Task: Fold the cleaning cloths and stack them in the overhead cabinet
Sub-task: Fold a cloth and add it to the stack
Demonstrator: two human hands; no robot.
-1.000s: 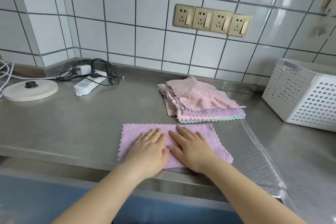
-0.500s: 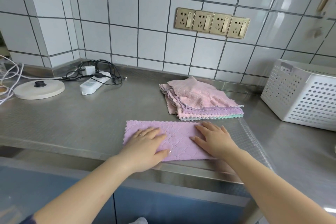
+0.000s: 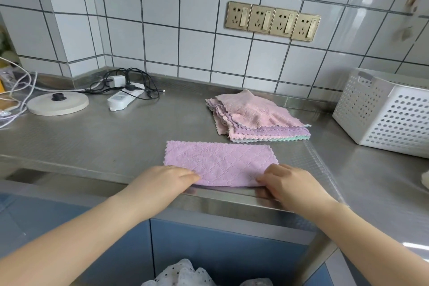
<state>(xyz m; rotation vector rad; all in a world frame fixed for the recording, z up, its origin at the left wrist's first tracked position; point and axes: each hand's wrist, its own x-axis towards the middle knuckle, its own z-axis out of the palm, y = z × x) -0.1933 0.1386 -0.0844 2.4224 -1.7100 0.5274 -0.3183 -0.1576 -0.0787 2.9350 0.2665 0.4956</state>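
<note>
left hand (image 3: 162, 180) and right hand (image 3: 289, 181) pinch the near corners of the half-folded lilac waffle-weave cloth (image 3: 218, 162) at the steel bench's (image 3: 92, 141) front edge. folding step; next, probably a second fold.

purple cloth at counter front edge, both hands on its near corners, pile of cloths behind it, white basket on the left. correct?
One thing is off: the head view shows the white basket on the right, not the left. The rest holds: the purple cloth lies at the front edge, the left hand and right hand on its near corners, the pile behind it.

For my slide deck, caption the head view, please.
Both hands, left and right, grip the near edge of a folded purple cloth beside stacked cloths.
</note>
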